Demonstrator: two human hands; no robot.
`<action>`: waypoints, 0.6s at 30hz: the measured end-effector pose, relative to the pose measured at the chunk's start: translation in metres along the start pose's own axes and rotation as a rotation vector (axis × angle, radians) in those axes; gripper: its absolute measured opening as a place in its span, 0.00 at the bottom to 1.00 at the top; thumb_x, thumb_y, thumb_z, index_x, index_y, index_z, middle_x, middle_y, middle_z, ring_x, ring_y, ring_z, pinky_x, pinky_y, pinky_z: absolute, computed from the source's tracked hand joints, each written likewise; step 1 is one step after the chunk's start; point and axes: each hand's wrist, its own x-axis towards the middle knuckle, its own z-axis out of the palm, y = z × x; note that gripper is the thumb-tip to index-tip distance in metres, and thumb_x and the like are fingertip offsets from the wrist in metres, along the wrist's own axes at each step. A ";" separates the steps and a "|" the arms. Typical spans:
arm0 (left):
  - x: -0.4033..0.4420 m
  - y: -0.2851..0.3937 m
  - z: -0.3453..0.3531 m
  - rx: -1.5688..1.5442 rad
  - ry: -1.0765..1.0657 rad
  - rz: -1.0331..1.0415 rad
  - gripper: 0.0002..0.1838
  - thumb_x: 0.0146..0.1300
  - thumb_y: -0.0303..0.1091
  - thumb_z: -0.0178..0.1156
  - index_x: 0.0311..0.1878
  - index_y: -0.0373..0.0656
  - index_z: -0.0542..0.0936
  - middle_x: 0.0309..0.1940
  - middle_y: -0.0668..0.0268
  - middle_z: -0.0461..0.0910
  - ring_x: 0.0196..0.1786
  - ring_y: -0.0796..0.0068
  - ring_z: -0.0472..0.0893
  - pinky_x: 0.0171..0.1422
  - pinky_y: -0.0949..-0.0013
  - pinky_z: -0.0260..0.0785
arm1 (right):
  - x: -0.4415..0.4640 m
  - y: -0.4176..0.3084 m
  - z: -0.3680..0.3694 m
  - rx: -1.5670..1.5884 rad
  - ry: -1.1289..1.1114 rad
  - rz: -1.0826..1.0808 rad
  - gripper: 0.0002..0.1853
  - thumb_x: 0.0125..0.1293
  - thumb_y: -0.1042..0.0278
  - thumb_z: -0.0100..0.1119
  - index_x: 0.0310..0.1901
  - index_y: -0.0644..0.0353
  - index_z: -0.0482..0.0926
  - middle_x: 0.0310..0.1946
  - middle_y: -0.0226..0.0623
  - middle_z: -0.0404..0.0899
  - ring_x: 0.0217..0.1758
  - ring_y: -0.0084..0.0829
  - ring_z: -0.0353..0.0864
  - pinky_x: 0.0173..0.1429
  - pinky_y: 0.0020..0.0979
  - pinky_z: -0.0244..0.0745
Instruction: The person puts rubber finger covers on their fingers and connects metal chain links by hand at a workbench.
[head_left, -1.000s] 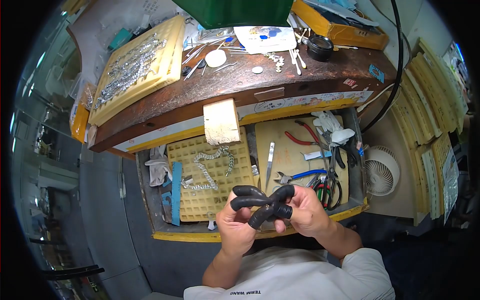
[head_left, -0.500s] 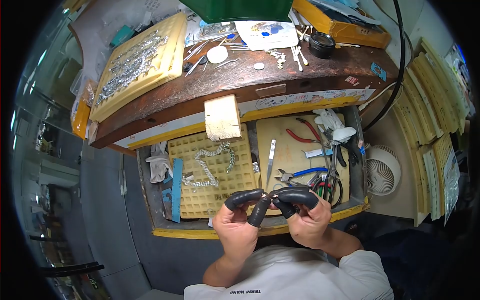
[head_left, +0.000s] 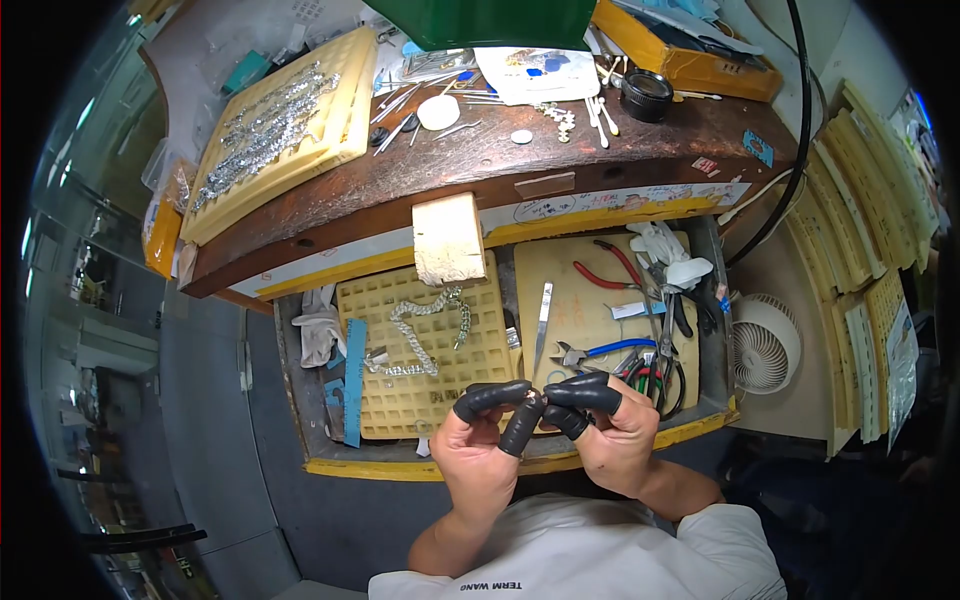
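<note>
My left hand (head_left: 482, 440) pinches a tiny shiny piece (head_left: 533, 396) between thumb and index finger, both in black finger cots. Its kind is too small to make out. My right hand (head_left: 612, 430), also with black cots on thumb and index finger, is closed, its fingertips meeting the left ones at the piece. Both hands are above the front edge of the open drawer (head_left: 390, 468). Beyond the left hand, a silver chain (head_left: 405, 335) lies on a yellow gridded tray (head_left: 400, 412). Steel tweezers (head_left: 543, 315) and blue-handled cutters (head_left: 610, 347) lie beyond the right hand.
Red-handled pliers (head_left: 605, 276) and several other tools fill the drawer's right side. A wooden bench pin (head_left: 447, 240) juts out over the drawer. On the bench are a tray of silver chains (head_left: 265, 130) and a black loupe (head_left: 646, 95). A white fan (head_left: 765, 342) stands at right.
The fingertips have shifted slightly around the tiny piece. My right thumb has dropped a little away from the index finger. The drawer's contents look unmoved.
</note>
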 end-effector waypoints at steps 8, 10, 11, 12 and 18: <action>0.001 0.003 0.001 -0.071 -0.086 -0.011 0.12 0.59 0.13 0.62 0.46 0.30 0.79 0.40 0.56 0.82 0.41 0.71 0.83 0.43 0.70 0.82 | 0.002 -0.003 -0.001 0.341 -0.046 0.226 0.09 0.64 0.84 0.60 0.45 0.68 0.82 0.35 0.38 0.83 0.38 0.27 0.85 0.43 0.27 0.84; 0.000 0.005 0.002 -0.078 -0.093 -0.007 0.12 0.60 0.13 0.62 0.47 0.30 0.79 0.40 0.56 0.82 0.41 0.71 0.83 0.43 0.70 0.81 | 0.001 0.000 -0.005 0.511 -0.070 0.377 0.09 0.66 0.82 0.58 0.48 0.69 0.79 0.35 0.40 0.82 0.36 0.27 0.85 0.42 0.28 0.84; 0.000 0.005 0.003 -0.084 -0.097 -0.004 0.12 0.60 0.14 0.62 0.47 0.30 0.79 0.40 0.56 0.82 0.41 0.72 0.83 0.43 0.70 0.80 | 0.001 0.004 -0.006 0.509 -0.068 0.376 0.09 0.66 0.82 0.58 0.48 0.69 0.79 0.35 0.40 0.82 0.36 0.27 0.85 0.42 0.28 0.84; 0.000 0.004 0.002 -0.086 -0.099 -0.003 0.12 0.60 0.14 0.62 0.47 0.30 0.79 0.40 0.56 0.82 0.41 0.72 0.83 0.43 0.70 0.80 | 0.001 0.008 -0.007 0.581 -0.079 0.383 0.10 0.67 0.82 0.57 0.49 0.69 0.78 0.35 0.41 0.82 0.35 0.28 0.85 0.41 0.28 0.84; 0.002 0.002 0.003 -0.044 -0.084 0.000 0.13 0.59 0.14 0.63 0.48 0.30 0.79 0.40 0.56 0.83 0.41 0.73 0.83 0.45 0.70 0.79 | 0.003 0.010 -0.008 0.683 -0.074 0.365 0.11 0.67 0.82 0.54 0.51 0.70 0.74 0.36 0.44 0.81 0.34 0.29 0.85 0.40 0.29 0.83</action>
